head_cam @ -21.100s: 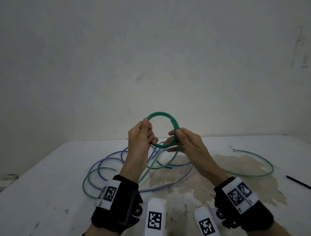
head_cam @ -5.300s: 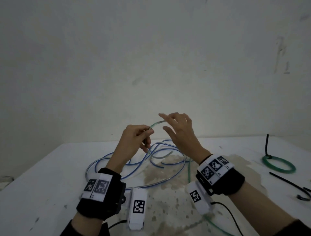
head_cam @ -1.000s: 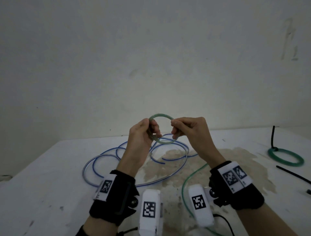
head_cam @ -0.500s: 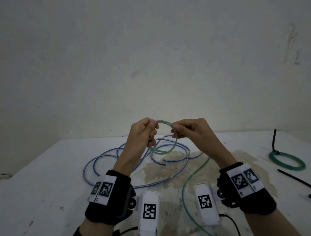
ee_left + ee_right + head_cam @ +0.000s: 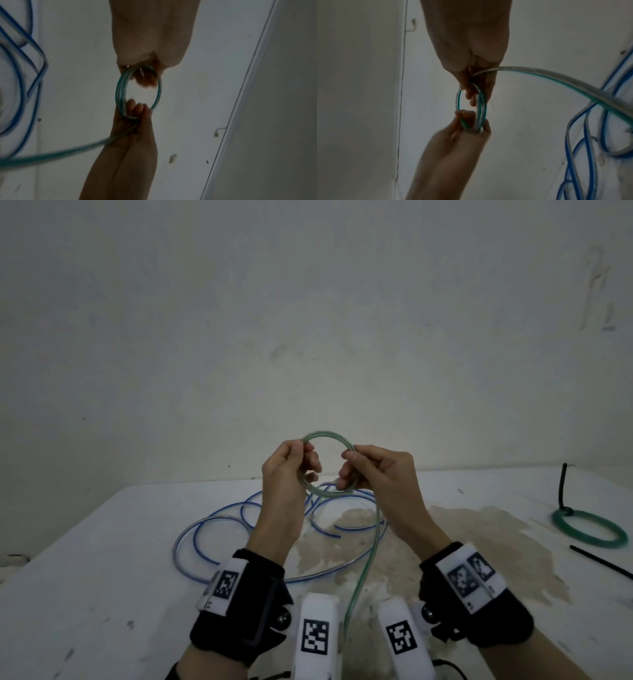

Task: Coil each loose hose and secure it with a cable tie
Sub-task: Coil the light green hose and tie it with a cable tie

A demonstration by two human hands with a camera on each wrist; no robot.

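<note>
A clear green hose (image 5: 326, 436) is wound into a small ring held up above the table. My left hand (image 5: 294, 470) grips the ring's left side and my right hand (image 5: 363, 470) pinches its right side. The hose's loose tail (image 5: 363, 573) hangs from the ring toward me between my wrists. In the left wrist view the green ring (image 5: 158, 93) shows about two turns between both hands; the right wrist view shows the same green ring (image 5: 482, 105) with its tail (image 5: 556, 81) sweeping right. A loose blue hose (image 5: 219, 518) sprawls on the table behind my hands.
A coiled green hose (image 5: 589, 529) bound with a black cable tie (image 5: 562, 484) lies at the table's right side, with a spare black cable tie (image 5: 599, 559) beside it. The white table (image 5: 102, 577) has a brown stain (image 5: 479, 542) in its middle. A bare wall stands behind.
Over the last second both hands kept hold of the green hose while another turn was laid on; the ring twisted flat and now stands round again, the tail hanging closer between my wrists.
</note>
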